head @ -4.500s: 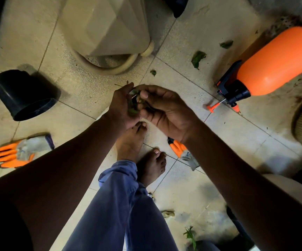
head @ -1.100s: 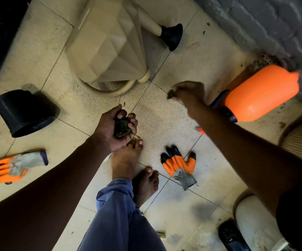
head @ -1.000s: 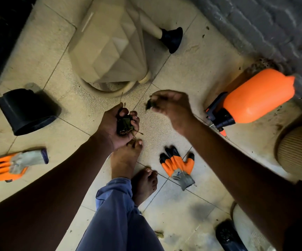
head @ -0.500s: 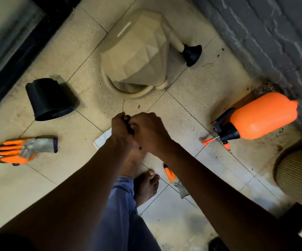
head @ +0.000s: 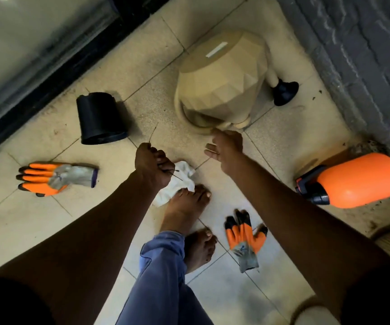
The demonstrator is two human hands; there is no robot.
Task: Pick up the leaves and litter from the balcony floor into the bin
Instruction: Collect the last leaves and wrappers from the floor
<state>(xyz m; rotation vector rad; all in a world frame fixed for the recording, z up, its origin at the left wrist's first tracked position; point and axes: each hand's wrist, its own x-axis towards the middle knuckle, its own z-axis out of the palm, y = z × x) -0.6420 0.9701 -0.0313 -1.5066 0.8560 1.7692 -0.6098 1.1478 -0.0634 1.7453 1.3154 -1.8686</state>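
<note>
The left hand [head: 154, 165] clenches gathered litter (a twig [head: 153, 134] pokes toward upper left), while the open right hand [head: 226, 146] reaches the beige bin [head: 222, 83] at upper centre, nearer it.

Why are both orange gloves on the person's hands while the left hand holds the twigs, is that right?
Not quite. The head view shows both hands bare: one orange glove lies on the floor by the black pot, the other glove beside the feet. The left hand does grip the twigs.

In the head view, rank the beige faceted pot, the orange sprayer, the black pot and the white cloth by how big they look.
1. beige faceted pot
2. orange sprayer, partly cut off at the edge
3. black pot
4. white cloth, partly hidden under the foot
</note>
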